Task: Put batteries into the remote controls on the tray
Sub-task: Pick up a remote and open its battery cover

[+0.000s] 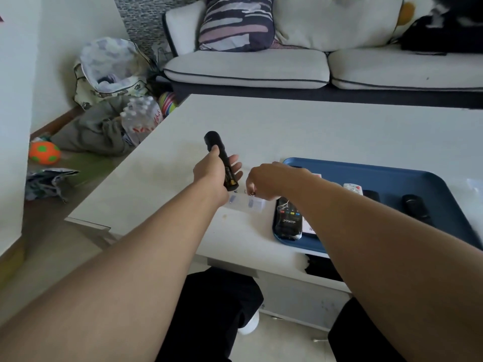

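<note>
My left hand (pixel 211 171) grips a black remote control (pixel 219 150) above the white table, its near end open with a battery showing in the compartment (pixel 231 181). My right hand (pixel 264 182) hovers just right of it, fingers curled down and pinching a small battery (pixel 252 193) over a clear plastic battery pack (pixel 247 203). The blue tray (pixel 407 178) lies to the right and holds a black remote with coloured buttons (pixel 288 219), a white remote (pixel 352 189) and two more black remotes (pixel 415 209).
The white coffee table (pixel 313 126) stands in front of a light sofa (pixel 287 69) with a striped cushion (pixel 236 22). On the floor at left lie a bag, a pack of water bottles (pixel 141 118) and an orange ball (pixel 44 152).
</note>
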